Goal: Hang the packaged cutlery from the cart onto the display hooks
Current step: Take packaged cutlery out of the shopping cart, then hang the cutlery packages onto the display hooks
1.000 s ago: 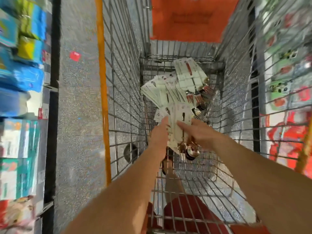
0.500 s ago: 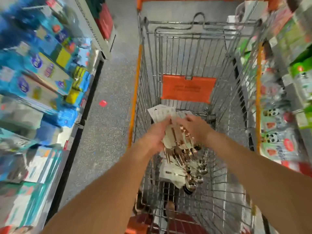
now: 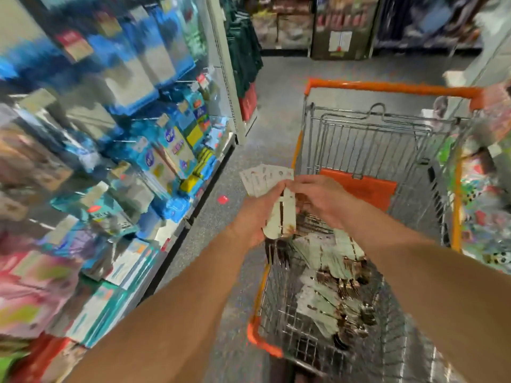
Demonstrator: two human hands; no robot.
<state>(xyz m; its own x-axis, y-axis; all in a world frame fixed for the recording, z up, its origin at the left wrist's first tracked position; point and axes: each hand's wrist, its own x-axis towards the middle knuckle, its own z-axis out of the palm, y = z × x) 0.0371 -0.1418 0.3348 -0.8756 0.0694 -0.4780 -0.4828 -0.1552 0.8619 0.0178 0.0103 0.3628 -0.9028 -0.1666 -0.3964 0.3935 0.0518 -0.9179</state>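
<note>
My left hand [image 3: 258, 214] grips a fanned bundle of white-carded cutlery packs [image 3: 266, 179] above the left rim of the wire cart [image 3: 387, 128]. My right hand [image 3: 318, 200] pinches the front pack [image 3: 286, 217] of that bundle from the right side. More cutlery packs [image 3: 329, 280] lie in a loose heap on the cart's floor, their metal ends pointing right. No display hooks can be made out in the blurred shelving.
Shelves of blue and pink packaged goods [image 3: 110, 161] line the left side of the aisle. The cart has orange trim [image 3: 387, 85] and an orange seat flap [image 3: 362, 186]. Colourful goods [image 3: 486, 217] crowd the right. Grey floor [image 3: 276, 111] runs ahead to far shelving.
Both hands have lifted the bundle of packs up out of the cart to its left rim. The view has swung up and left toward the left shelving.
</note>
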